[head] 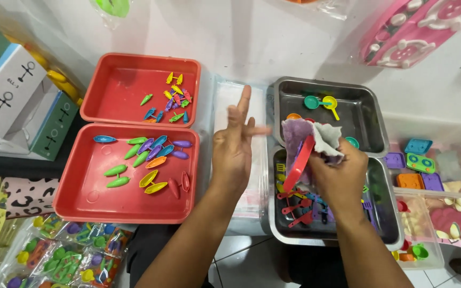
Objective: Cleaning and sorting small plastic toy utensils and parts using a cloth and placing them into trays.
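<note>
Here, a red plastic toy piece (299, 162), long and flat, is being wiped with a purple-and-grey cloth (313, 140) above the front metal tray (382, 205). The right hand (337, 178) is clenching cloth and toy together; the toy looks light, stiff and a little slippery, best pinched along its flat middle, while the cloth is soft and bunching. The left hand (236, 152) is hovering just beside, its grip released, fingers spread, holding nothing. More small toy utensils are lying in both metal trays, and coloured toy fish and carrots are sitting in the two red trays (81, 202) to the left.
</note>
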